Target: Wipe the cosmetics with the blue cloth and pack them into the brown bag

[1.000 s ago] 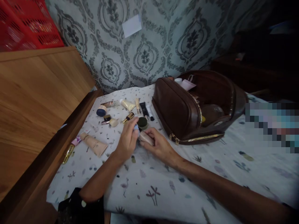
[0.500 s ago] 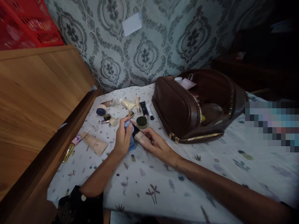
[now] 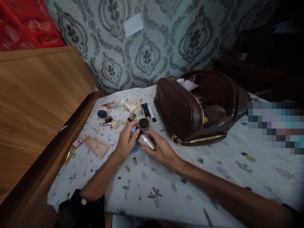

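My right hand (image 3: 163, 152) is closed around a foundation bottle (image 3: 146, 141) with a clear body and a black cap. The bottle lies tilted, its cap end toward my left hand (image 3: 127, 139). That hand pinches a blue cloth (image 3: 134, 147) against the black cap. Part of the cloth is hidden behind my fingers. Just beyond my hands sit a dark green round jar (image 3: 143, 124) and a black-and-gold tube (image 3: 130, 118). A beige squeeze tube (image 3: 96, 146) lies to the left of my left hand.
A brown cosmetic bag (image 3: 180, 110) stands unzipped at the right with items inside. Small cosmetics, including a cream tube (image 3: 128, 106) and a navy-lidded jar (image 3: 102, 112), lie at the back. A gold bottle (image 3: 68, 155) is near the left edge, beside a wooden panel (image 3: 42, 91).
The bottle has turned in my hands, and more of its clear body shows. My left fingers have shifted on the cloth around the cap, uncovering the black-and-gold tube behind.
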`<action>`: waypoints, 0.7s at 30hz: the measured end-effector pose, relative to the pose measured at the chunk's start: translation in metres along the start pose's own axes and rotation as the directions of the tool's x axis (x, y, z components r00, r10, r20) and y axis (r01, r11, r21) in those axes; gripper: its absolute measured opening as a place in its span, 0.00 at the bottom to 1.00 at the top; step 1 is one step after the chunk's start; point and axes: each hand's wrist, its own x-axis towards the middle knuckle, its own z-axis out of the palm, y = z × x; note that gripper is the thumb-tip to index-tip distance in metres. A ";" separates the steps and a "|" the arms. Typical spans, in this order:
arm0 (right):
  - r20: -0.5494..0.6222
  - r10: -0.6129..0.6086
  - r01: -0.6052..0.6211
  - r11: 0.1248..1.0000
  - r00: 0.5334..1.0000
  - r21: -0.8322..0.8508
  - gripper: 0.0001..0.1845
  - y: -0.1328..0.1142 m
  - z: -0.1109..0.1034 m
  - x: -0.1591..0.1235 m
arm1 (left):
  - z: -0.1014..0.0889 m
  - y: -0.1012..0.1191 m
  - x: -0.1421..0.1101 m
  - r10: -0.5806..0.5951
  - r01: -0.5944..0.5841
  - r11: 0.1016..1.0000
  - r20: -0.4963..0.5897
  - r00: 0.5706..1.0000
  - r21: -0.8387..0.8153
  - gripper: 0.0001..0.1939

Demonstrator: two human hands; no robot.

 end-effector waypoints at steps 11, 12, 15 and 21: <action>-0.049 -0.090 0.087 0.994 0.995 -0.066 0.24 0.008 0.001 -0.001 | 0.001 0.012 -0.003 -0.062 0.051 0.992 -0.087 0.994 -0.119 0.16; -0.064 -0.125 0.118 0.987 0.990 -0.109 0.23 0.009 0.001 -0.001 | 0.002 0.014 -0.004 -0.020 0.014 0.996 -0.067 0.998 -0.085 0.17; -0.050 -0.193 0.178 0.958 0.980 -0.223 0.21 0.010 0.001 -0.002 | 0.008 0.015 -0.006 0.082 -0.083 0.996 0.022 0.996 0.040 0.18; 0.013 -0.209 0.203 0.933 0.978 -0.296 0.23 0.008 0.001 -0.005 | 0.008 0.007 -0.005 -0.056 0.056 0.998 -0.045 0.997 0.007 0.16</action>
